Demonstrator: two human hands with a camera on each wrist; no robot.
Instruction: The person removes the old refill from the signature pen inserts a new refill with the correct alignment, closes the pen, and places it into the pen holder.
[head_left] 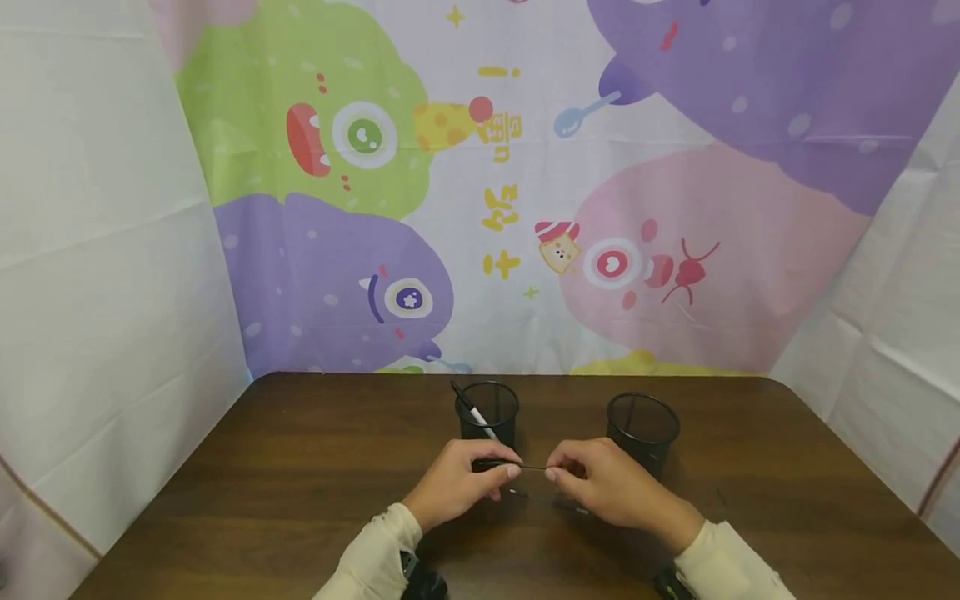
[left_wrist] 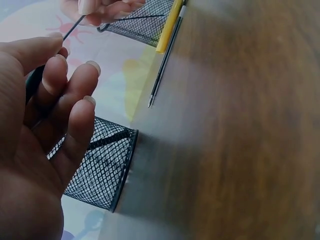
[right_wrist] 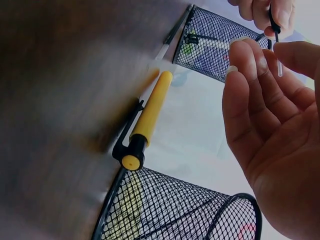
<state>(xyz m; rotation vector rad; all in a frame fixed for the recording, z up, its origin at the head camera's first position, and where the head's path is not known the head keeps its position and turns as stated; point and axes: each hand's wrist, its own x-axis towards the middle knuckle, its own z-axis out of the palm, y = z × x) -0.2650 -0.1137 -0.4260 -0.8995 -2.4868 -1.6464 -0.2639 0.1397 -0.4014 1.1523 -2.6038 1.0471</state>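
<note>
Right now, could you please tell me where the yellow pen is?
In the right wrist view, the yellow pen lies to the picture's left of the right hand, its black-clipped end next to the nearer mesh cup.

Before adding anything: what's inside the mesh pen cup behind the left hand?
Inside the mesh pen cup leans a black-and-white pen, black end above the rim. In the head view, the left hand covers the cup's base.
</note>
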